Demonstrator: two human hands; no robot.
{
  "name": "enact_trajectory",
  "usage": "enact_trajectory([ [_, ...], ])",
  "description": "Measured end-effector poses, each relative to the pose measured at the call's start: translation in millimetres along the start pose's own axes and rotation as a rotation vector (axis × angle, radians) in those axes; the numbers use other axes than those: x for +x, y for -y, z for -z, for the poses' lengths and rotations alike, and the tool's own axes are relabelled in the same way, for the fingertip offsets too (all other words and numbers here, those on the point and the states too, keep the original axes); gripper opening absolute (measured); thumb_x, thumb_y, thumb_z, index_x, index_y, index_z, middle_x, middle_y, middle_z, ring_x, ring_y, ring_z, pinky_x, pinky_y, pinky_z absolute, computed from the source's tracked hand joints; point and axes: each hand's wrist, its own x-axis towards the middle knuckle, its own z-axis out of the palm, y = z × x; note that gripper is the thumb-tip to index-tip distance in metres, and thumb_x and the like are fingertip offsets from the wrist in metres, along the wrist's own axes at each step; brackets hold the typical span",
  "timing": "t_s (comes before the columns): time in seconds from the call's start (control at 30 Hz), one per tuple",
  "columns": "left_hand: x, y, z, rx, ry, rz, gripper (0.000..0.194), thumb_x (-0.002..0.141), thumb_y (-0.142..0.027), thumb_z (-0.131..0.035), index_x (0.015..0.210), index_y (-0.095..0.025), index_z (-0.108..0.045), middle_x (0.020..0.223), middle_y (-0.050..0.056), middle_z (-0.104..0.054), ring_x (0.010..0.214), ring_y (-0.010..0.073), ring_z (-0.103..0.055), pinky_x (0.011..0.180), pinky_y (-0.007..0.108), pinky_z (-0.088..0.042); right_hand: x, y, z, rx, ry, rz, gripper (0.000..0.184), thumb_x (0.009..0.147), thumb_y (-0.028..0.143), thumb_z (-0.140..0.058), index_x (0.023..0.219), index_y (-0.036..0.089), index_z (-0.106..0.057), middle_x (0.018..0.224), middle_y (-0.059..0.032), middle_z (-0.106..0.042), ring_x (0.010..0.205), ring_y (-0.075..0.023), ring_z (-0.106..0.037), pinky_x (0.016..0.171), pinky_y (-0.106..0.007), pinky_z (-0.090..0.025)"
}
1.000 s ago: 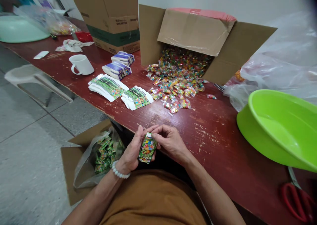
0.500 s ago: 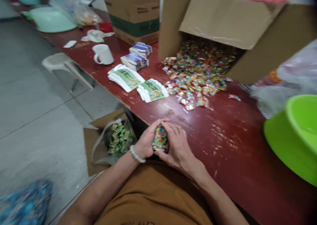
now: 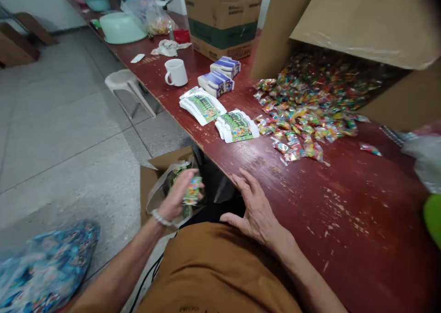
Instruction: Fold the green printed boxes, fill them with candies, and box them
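A small green printed candy packet (image 3: 193, 190) is gripped in my left hand (image 3: 178, 194), which wears a beaded bracelet and is over the plastic-lined cardboard box (image 3: 146, 196) below the table edge. Green packets inside that box are partly hidden by the hand. My right hand (image 3: 257, 207) is empty at the table edge, fingers apart. Ahead of it lie two fanned stacks of flat printed green-and-white sleeves (image 3: 203, 105). Small clear-wrapped colourful candies (image 3: 306, 120) spill out of a large tipped carton (image 3: 365, 24) onto the red table.
On the red table (image 3: 310, 239) stand a white mug (image 3: 176, 72), purple-and-white bundles (image 3: 216, 82), a tall carton (image 3: 223, 24) and a pale green basin (image 3: 122, 28). A green tub (image 3: 433, 216) is at the right edge. A white stool (image 3: 127, 81) and a blue bag (image 3: 51, 262) are on the floor.
Both hands held the packet together; now the right hand has let go and opened. My left hand has carried the packet left, over the box. The view has shifted.
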Motion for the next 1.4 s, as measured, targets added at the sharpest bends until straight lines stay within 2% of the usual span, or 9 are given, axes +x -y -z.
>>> enact_trajectory([
  [0.1,25,5,42.0,0.159,-0.264,-0.101,0.064,0.079,-0.044,-0.064,0.134,-0.017,-0.045,0.124,0.015,-0.06,0.111,0.0318,-0.059,0.095,0.047,-0.048,-2,-15,6,0.0,-0.08,-0.064,0.057,0.089,0.034,-0.065,0.14,0.023,-0.043,0.141,-0.017,-0.047,0.129,-0.032,-0.05,0.104,-0.052,-0.047],
  [0.17,39,-7,40.1,0.448,-0.354,-0.346,0.057,0.082,-0.043,-0.059,0.132,-0.016,-0.05,0.122,0.015,-0.061,0.112,0.0321,-0.057,0.1,0.048,-0.043,-1,-25,6,0.009,-0.129,-0.092,0.048,0.089,0.026,-0.062,0.135,0.023,-0.048,0.133,-0.0157,-0.054,0.122,-0.0299,-0.055,0.101,-0.05,-0.05],
  [0.27,50,-47,-8.5,0.699,-0.239,-0.782,0.037,0.093,-0.039,-0.047,0.123,-0.021,-0.06,0.122,0.01,-0.063,0.115,0.0271,-0.055,0.104,0.042,-0.038,3,-33,4,0.041,-0.171,-0.119,0.042,0.087,0.02,-0.062,0.128,0.022,-0.053,0.125,-0.0145,-0.059,0.115,-0.0282,-0.059,0.097,-0.047,-0.052],
  [0.33,58,-79,-52.5,0.863,-0.189,-0.895,0.037,0.096,-0.038,-0.046,0.125,-0.021,-0.06,0.122,0.011,-0.063,0.112,0.0282,-0.053,0.098,0.041,-0.04,5,-35,3,0.066,-0.178,-0.116,0.039,0.086,0.017,-0.062,0.124,0.021,-0.055,0.12,-0.0135,-0.062,0.111,-0.0272,-0.06,0.096,-0.046,-0.052],
  [0.43,78,-115,-100.0,1.141,-0.214,-0.831,0.042,0.094,-0.041,-0.05,0.13,-0.02,-0.058,0.125,0.016,-0.058,0.112,0.0349,-0.048,0.089,0.045,-0.038,4,-36,5,0.114,-0.184,-0.115,0.035,0.086,0.014,-0.06,0.12,0.021,-0.057,0.116,-0.0123,-0.063,0.107,-0.025,-0.061,0.095,-0.043,-0.053],
  [0.5,93,-125,-111.7,1.213,-0.195,-0.808,0.04,0.091,-0.042,-0.055,0.124,-0.019,-0.061,0.122,0.018,-0.057,0.111,0.0372,-0.047,0.086,0.046,-0.037,3,-37,6,0.138,-0.189,-0.12,0.033,0.087,0.012,-0.059,0.119,0.02,-0.057,0.114,-0.0117,-0.064,0.104,-0.0238,-0.062,0.093,-0.041,-0.054],
  [0.7,114,-131,-105.5,1.265,-0.144,-0.815,0.041,0.091,-0.047,-0.054,0.12,-0.019,-0.06,0.12,0.018,-0.057,0.108,0.0366,-0.048,0.083,0.045,-0.037,4,-38,6,0.133,-0.22,-0.125,0.032,0.085,0.011,-0.059,0.115,0.02,-0.059,0.11,-0.0105,-0.066,0.102,-0.0236,-0.062,0.09,-0.04,-0.054],
  [1.17,108,-135,-106.8,1.215,-0.128,-0.775,0.037,0.092,-0.045,-0.053,0.114,-0.017,-0.063,0.119,0.019,-0.057,0.114,0.0378,-0.046,0.089,0.048,-0.035,6,-37,5,0.131,-0.243,-0.096,0.031,0.083,0.007,-0.059,0.112,0.018,-0.06,0.108,-0.011,-0.067,0.101,-0.024,-0.062,0.09,-0.04,-0.053],
  [1.4,118,-149,-104.5,1.03,-0.095,-0.705,0.039,0.078,-0.048,-0.069,0.099,-0.017,-0.063,0.115,0.019,-0.06,0.113,0.0385,-0.049,0.094,0.051,-0.035,6,-33,5,0.157,-0.258,-0.109,0.03,0.08,0.007,-0.059,0.108,0.018,-0.063,0.106,-0.0103,-0.068,0.097,-0.0227,-0.062,0.089,-0.038,-0.052],
])
